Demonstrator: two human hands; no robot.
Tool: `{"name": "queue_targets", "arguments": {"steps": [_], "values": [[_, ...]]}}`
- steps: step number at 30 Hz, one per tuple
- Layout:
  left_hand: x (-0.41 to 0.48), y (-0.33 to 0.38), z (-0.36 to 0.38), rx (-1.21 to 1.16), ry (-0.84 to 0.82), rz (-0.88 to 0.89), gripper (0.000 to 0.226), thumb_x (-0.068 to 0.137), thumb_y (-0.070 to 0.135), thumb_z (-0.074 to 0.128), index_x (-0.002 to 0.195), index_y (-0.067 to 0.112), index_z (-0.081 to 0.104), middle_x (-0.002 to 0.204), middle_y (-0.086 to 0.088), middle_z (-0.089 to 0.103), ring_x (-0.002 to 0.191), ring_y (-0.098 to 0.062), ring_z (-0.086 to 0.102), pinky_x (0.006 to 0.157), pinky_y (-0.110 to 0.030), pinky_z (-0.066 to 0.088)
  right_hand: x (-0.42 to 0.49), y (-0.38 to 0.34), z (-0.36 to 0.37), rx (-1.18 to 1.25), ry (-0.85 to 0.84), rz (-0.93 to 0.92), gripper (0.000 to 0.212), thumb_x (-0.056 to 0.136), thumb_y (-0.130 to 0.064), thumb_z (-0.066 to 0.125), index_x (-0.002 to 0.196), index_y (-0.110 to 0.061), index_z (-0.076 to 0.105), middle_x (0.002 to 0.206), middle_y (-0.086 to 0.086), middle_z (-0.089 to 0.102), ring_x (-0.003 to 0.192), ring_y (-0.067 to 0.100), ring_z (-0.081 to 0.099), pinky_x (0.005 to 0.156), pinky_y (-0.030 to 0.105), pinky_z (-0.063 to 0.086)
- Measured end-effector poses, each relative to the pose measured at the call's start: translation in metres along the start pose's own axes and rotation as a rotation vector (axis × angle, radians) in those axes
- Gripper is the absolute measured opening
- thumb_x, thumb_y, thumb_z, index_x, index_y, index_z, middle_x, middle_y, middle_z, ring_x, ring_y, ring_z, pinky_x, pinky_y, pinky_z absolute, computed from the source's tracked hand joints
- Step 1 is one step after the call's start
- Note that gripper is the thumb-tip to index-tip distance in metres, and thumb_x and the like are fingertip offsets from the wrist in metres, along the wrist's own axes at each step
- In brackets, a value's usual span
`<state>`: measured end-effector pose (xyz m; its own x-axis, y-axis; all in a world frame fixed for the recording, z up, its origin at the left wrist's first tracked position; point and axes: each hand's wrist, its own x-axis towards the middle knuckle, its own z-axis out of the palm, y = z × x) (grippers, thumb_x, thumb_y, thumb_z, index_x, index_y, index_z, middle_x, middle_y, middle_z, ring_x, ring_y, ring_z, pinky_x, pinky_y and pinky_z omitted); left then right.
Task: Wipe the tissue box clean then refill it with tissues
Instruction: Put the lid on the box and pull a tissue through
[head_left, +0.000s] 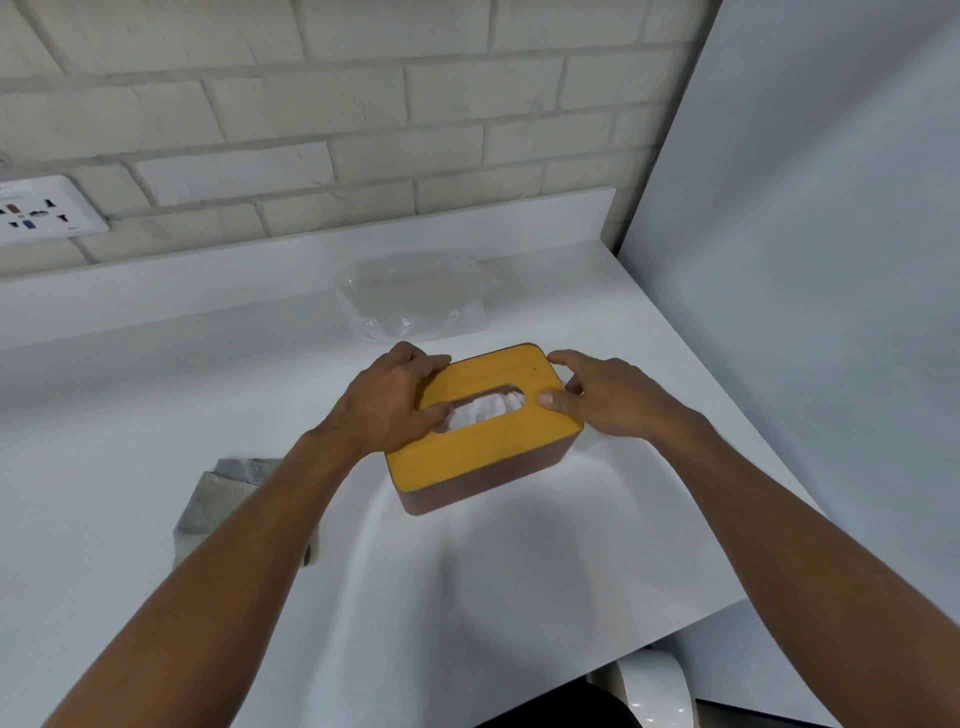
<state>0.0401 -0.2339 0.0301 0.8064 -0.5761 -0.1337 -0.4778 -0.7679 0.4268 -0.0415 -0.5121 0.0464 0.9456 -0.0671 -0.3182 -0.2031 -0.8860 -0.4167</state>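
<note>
Tissue box (483, 467) sits approx mid-tabletop, turned at an angle w/ its near-left corner closest to me. Brown body, and a yellow wood-look lid (467, 452) seated flat on top. White tissues (488, 410) bunch up in the lid's oval slot, about level w/ the lid surface.

My L hand (384, 400) has the box's left end: fingers (431, 364) curled over the far-left edge of the lid, thumb lying at the left end of the slot and touching the tissues. My R hand (608, 400) has the right end. Its thumb is pressed flat on the lid just right of the slot, the index tip is on the far-right corner, and the other fingers bend down the box's right side. So both hands are wrapped round the box, neither one slack. Box base looks to be resting on the tabletop.

Just beyond the box, on the far side, lies a clear plastic wrapper (415, 296). It's crumpled, near the box but apart from it. Near-left is a grey cloth (218, 499), folded and partly hidden under my L forearm, well apart from the box.

Tabletop (156, 415) is plain white w/ a low white upstand along the far edge. Behind that is a pale brick wall (311, 104). A white socket plate (47, 210) sits on the wall at far left, cut off by the frame edge. A flat white panel (805, 260) fills the right side, meeting the tabletop's right edge. Below the tabletop's near-right edge is a curved white object (654, 686); can't tell what it is.
</note>
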Motion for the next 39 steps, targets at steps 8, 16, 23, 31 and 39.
{"name": "queue_targets", "arguments": {"steps": [8, 16, 23, 31, 39], "values": [[0.009, -0.004, 0.002, 0.025, -0.040, 0.043, 0.078, 0.087, 0.061, 0.044, 0.157, 0.026, 0.043, 0.149, -0.004, 0.055, 0.132, -0.030, 0.055, 0.102, -0.046, 0.049, -0.005, -0.013, 0.001, 0.093, -0.207, -0.151, 0.123, 0.059, -0.056, 0.089, 0.153, -0.051, 0.010, 0.164, -0.014, -0.017, 0.151, 0.020, 0.009, 0.115, 0.043, 0.030], [0.021, -0.012, 0.007, 0.155, -0.036, 0.144, 0.072, 0.093, 0.063, 0.034, 0.156, 0.027, 0.040, 0.141, -0.005, 0.058, 0.123, -0.032, 0.058, 0.087, -0.042, 0.047, 0.008, 0.000, -0.007, 0.303, -0.290, -0.071, 0.140, 0.058, -0.034, 0.096, 0.156, -0.041, -0.005, 0.144, -0.020, 0.033, 0.129, 0.009, 0.038, 0.101, 0.026, 0.035], [0.013, -0.004, 0.002, 0.188, 0.133, -0.013, 0.103, 0.078, 0.091, 0.026, 0.161, 0.031, 0.037, 0.158, -0.002, 0.049, 0.136, -0.034, 0.052, 0.102, -0.050, 0.047, 0.009, 0.007, -0.006, 0.456, -0.333, -0.040, 0.132, 0.069, -0.021, 0.091, 0.157, -0.035, -0.007, 0.141, -0.017, 0.037, 0.125, 0.014, 0.049, 0.104, 0.031, 0.041], [-0.029, -0.025, -0.016, -0.246, -0.263, -0.083, 0.177, 0.027, 0.098, 0.074, 0.158, 0.044, -0.032, 0.174, 0.015, -0.011, 0.161, -0.023, 0.012, 0.124, -0.047, 0.031, -0.001, 0.022, -0.001, 0.706, -0.414, -0.121, 0.082, 0.087, -0.010, 0.075, 0.151, -0.037, 0.034, 0.143, -0.008, 0.057, 0.132, 0.012, 0.053, 0.112, 0.040, 0.041], [-0.020, -0.045, -0.007, -0.302, -0.219, -0.036, 0.160, 0.053, 0.070, 0.092, 0.164, 0.039, -0.019, 0.168, 0.014, 0.008, 0.154, -0.021, 0.024, 0.118, -0.037, 0.033, 0.001, 0.018, 0.001, 0.675, -0.387, -0.137, 0.063, 0.099, -0.015, 0.060, 0.153, -0.031, 0.032, 0.144, -0.008, 0.056, 0.134, 0.011, 0.051, 0.116, 0.038, 0.036]]}}
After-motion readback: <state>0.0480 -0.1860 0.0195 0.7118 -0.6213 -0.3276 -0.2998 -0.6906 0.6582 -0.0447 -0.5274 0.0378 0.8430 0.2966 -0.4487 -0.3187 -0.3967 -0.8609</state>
